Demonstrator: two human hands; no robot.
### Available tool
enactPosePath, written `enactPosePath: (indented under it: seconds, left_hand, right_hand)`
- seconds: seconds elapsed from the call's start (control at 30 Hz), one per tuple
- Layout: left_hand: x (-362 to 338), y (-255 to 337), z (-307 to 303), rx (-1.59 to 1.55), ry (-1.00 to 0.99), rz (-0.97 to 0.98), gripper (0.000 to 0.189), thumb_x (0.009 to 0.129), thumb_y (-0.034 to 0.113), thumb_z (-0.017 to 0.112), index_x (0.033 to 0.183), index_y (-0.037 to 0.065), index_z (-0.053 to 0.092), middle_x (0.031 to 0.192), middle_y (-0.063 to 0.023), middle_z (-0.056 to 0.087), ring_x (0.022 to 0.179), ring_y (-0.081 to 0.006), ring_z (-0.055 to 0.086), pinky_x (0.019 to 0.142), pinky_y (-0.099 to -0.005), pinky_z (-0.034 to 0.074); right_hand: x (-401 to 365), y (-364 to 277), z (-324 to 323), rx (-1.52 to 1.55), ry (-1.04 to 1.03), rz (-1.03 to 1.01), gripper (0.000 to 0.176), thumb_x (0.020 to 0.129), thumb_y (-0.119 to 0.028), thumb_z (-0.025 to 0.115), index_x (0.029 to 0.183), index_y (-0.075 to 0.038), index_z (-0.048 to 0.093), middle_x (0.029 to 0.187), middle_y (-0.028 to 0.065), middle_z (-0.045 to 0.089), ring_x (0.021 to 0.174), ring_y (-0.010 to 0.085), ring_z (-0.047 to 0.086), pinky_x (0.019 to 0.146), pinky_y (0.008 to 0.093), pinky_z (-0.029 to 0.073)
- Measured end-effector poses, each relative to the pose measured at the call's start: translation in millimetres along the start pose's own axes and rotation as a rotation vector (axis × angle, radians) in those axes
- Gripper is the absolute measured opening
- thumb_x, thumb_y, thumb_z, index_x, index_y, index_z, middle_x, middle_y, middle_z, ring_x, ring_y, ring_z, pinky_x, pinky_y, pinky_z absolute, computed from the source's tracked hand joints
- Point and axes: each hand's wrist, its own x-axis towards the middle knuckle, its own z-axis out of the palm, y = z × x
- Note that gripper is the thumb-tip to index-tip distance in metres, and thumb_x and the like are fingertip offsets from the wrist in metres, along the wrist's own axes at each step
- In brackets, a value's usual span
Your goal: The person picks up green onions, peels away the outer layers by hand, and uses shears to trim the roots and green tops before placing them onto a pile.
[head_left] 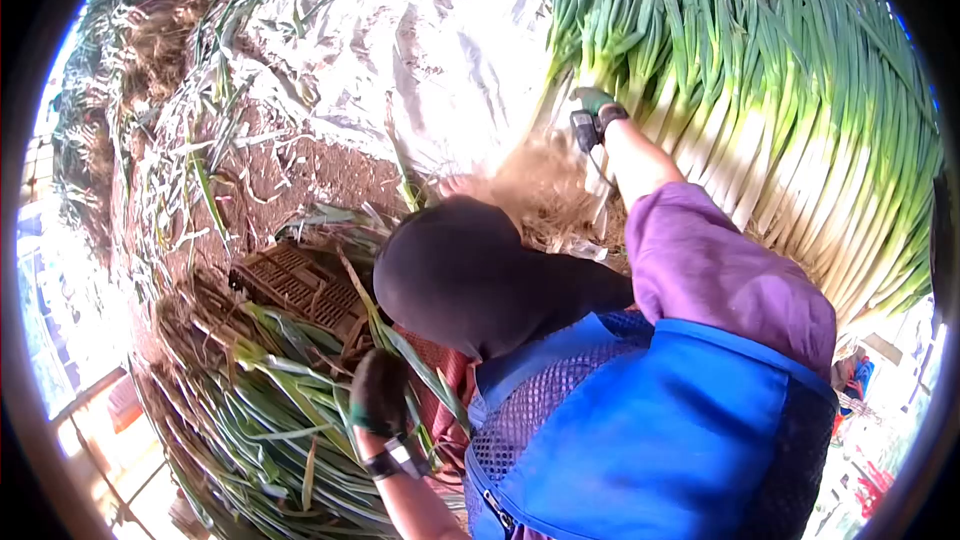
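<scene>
My right hand, in a dark green glove with a device strapped at the wrist, is closed around pale stems of long green onions. Their leaves point away from me, and the root ends blur near my knee. They lie at the left end of a wide row of long green onions. My left hand, in a dark glove with a strapped wrist device, hangs beside a heap of untrimmed green onions. A long leaf passes close to it; its fingers are hidden from view.
A white sheet with dirt and leaf scraps covers the ground ahead. A brown plastic crate lies left of my dark-clad knee. More rooted onions are piled at the far left. Loose roots lie near my knee.
</scene>
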Motion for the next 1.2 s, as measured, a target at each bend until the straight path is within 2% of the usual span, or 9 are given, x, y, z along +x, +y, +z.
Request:
enactPosePath:
  seconds: [0.07,0.2,0.37,0.47,0.63,0.9,1.03,1.13,1.2]
  left_hand:
    - [1.1,42.4,35.5,-0.435,0.215,-0.512,0.011,0.081,0.017,0.067,0.082,0.009,0.059,0.085,-0.0018,0.059,0.084,-0.0244,0.058,0.084,-0.0389,0.050]
    - [24.3,0.9,43.7,0.208,-0.065,-0.133,0.026,0.080,0.013,0.064,0.105,0.004,0.065,0.102,-0.0070,0.065,0.099,-0.0275,0.060,0.091,-0.0389,0.049]
    - [62.4,1.9,47.1,1.327,-0.438,0.430,0.030,0.080,0.014,0.065,0.110,0.008,0.067,0.109,-0.0122,0.067,0.106,-0.0328,0.061,0.093,-0.0427,0.049]
    - [81.8,-31.1,48.9,1.539,-0.512,0.301,0.029,0.080,0.014,0.066,0.109,0.011,0.067,0.106,-0.0115,0.068,0.102,-0.0322,0.062,0.091,-0.0417,0.049]
    - [92.8,-75.0,74.1,1.408,-0.406,0.091,0.024,0.082,0.016,0.066,0.106,0.011,0.065,0.099,-0.0096,0.066,0.094,-0.0286,0.062,0.085,-0.0399,0.050]
    - [104.9,-105.1,116.6,0.907,-0.050,0.079,0.018,0.085,0.019,0.066,0.100,0.010,0.062,0.089,-0.0065,0.064,0.082,-0.0228,0.062,0.076,-0.0371,0.051]
    - [110.9,-69.8,95.6,-0.145,0.035,0.086,0.017,0.086,0.021,0.066,0.098,0.010,0.060,0.083,-0.0050,0.063,0.077,-0.0199,0.062,0.072,-0.0357,0.052]
    - [72.0,22.6,90.1,-0.649,0.096,0.012,0.018,0.094,0.024,0.064,0.096,0.008,0.056,0.079,-0.0041,0.061,0.069,-0.0159,0.062,0.065,-0.0328,0.055]
    - [27.6,93.5,119.5,-0.372,0.264,0.091,0.022,0.095,0.024,0.065,0.102,0.006,0.055,0.081,-0.0058,0.061,0.067,-0.0164,0.062,0.067,-0.0326,0.057]
  right_hand:
    - [-0.3,11.6,15.7,0.004,0.025,0.006,0.042,0.084,-0.035,0.065,0.117,-0.009,0.067,0.111,0.0166,0.064,0.090,0.0284,0.060,0.079,0.0413,0.048]
    - [-23.4,-8.3,46.6,0.154,0.144,0.232,0.050,0.083,-0.039,0.064,0.120,-0.006,0.067,0.124,0.0184,0.065,0.110,0.0331,0.063,0.093,0.0380,0.049]
    - [-48.4,-33.0,82.6,0.381,0.089,0.368,0.053,0.085,-0.042,0.070,0.120,-0.002,0.065,0.104,0.0155,0.068,0.073,0.0289,0.067,0.065,0.0427,0.055]
    - [-30.3,-25.5,99.4,0.388,0.075,0.353,0.053,0.086,-0.051,0.066,0.114,-0.006,0.065,0.076,0.0106,0.065,0.048,0.0245,0.055,0.051,0.0427,0.048]
    - [-24.6,-17.3,92.5,0.021,0.046,0.163,0.052,0.088,-0.041,0.061,0.115,0.003,0.067,0.119,0.0211,0.066,0.108,0.0275,0.063,0.094,0.0371,0.048]
    - [-114.6,-33.3,77.0,-0.010,-0.069,-0.072,0.038,0.090,-0.035,0.068,0.112,-0.003,0.068,0.091,0.0070,0.068,0.075,0.0183,0.060,0.067,0.0338,0.049]
    - [-143.8,-73.9,93.0,0.371,-0.365,-0.311,0.014,0.089,-0.017,0.072,0.099,-0.011,0.064,0.081,-0.0038,0.061,0.069,0.0058,0.050,0.062,0.0234,0.043]
    - [-215.8,-144.7,129.5,0.159,-0.548,-0.822,0.050,0.090,-0.031,0.071,0.120,0.006,0.056,0.098,0.0058,0.063,0.087,0.0115,0.057,0.080,0.0269,0.048]
    - [-326.5,-193.4,153.6,-0.002,-0.641,-1.020,0.068,0.091,-0.037,0.070,0.137,0.006,0.047,0.126,0.0178,0.061,0.117,0.0213,0.058,0.097,0.0300,0.047]
